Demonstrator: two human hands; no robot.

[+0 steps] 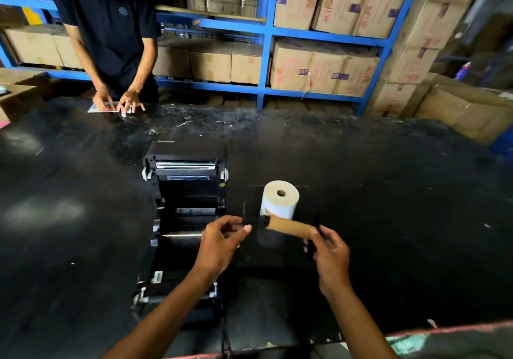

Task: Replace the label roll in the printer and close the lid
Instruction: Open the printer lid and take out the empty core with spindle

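Surroundings: we see blue shelves [266, 39] packed with cartons [324, 70] behind the bench [388, 192]; another person [111, 39] stands at its far edge, both hands on a white sheet [102, 108].
In the way: nothing lies between our hands and the printer [186, 192].
Printer: black plastic, boxy, lid open toward us, bay exposed.
Roll [279, 200]: white labels wound on a pale core, standing on end just right of the printer.
Core [290, 227]: bare brown cardboard tube, held level in front of the roll.
Right hand [331, 258]: we pinch a black holder at the core's right end.
Left hand [222, 240]: fingers curled, thumb and forefinger gripping a thin black piece beside the core's left end.
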